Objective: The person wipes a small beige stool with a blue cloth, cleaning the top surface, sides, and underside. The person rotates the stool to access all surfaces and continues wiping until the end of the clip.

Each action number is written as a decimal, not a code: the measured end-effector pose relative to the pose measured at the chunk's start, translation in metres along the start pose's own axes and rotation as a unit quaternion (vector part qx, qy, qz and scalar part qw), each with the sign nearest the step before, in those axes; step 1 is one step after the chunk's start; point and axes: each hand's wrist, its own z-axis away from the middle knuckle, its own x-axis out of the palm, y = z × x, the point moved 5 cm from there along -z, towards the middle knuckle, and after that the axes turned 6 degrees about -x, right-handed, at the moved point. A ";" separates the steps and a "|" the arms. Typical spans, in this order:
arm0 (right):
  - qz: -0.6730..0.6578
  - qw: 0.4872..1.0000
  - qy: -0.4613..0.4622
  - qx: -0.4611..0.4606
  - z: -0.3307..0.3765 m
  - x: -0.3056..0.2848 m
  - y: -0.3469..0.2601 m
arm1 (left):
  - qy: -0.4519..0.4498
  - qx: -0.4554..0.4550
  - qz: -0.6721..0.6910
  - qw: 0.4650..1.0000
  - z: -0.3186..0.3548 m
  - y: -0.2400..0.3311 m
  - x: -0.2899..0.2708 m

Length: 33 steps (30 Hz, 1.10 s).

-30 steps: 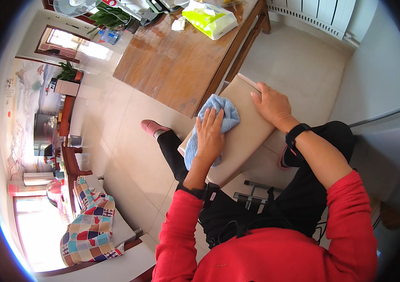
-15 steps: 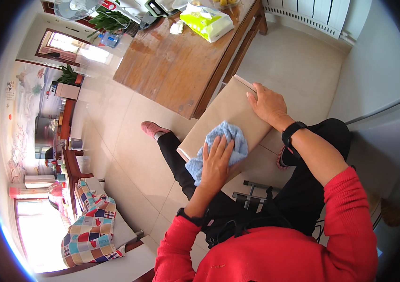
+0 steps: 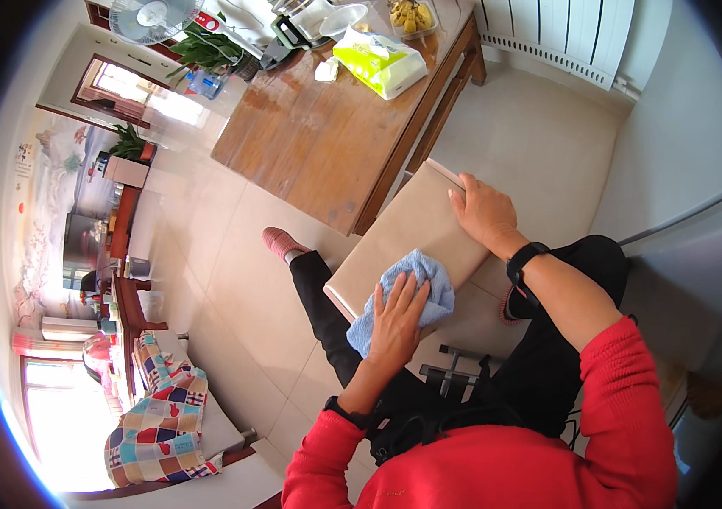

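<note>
A beige rectangular slab [image 3: 403,222] with a smooth top and pinkish edges lies slantwise in front of me, between my legs. On its near left part rests a crumpled light blue cloth [image 3: 434,284]. My left hand [image 3: 397,324] lies flat over this cloth, fingers stretched and somewhat apart, pressing it to the top. At the far right edge my right hand [image 3: 486,214] grips the slab, thumb on top and fingers curled over the side. What holds the slab up from below is hidden.
Just beyond the slab stands a brown wooden table [image 3: 301,140] with a green-and-white tissue pack [image 3: 382,64] and a bowl of yellow fruit [image 3: 412,17]. A metal frame [image 3: 450,373] shows between my legs. A grey cabinet-like surface [image 3: 691,229] rises at right; a patchwork cover [image 3: 161,424] lies at left.
The whole view has shifted, so things sit lower in it. My left hand and the blue cloth have slid slightly right and nearer on the slab. My right hand keeps its grip.
</note>
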 end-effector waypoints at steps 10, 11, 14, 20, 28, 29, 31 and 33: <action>-0.144 0.983 -0.035 0.107 -0.012 0.003 0.019 | 0.065 0.036 0.009 0.997 -0.098 0.000 0.009; -0.168 0.977 -0.040 0.123 -0.014 0.004 0.023 | 0.075 0.041 0.013 0.996 -0.109 0.001 0.009; -0.208 0.966 -0.040 0.148 -0.019 0.007 0.030 | 0.084 0.043 0.006 0.996 -0.137 0.001 0.010; -0.230 0.951 -0.065 0.194 -0.020 0.011 0.032 | 0.097 0.028 -0.016 0.995 -0.175 0.007 0.015; -0.257 0.953 -0.031 0.158 -0.023 0.016 0.032 | 0.084 0.082 -0.013 0.993 -0.130 0.027 0.018; -0.253 0.960 0.011 0.122 -0.024 0.014 0.029 | 0.084 0.091 -0.009 0.992 -0.122 0.030 0.017; -0.241 0.965 0.101 0.036 -0.025 0.005 0.015 | 0.059 0.099 0.003 0.993 -0.105 0.031 0.017; -0.216 0.962 0.160 -0.057 -0.023 -0.007 -0.008 | 0.053 0.107 -0.018 0.993 -0.087 0.029 0.015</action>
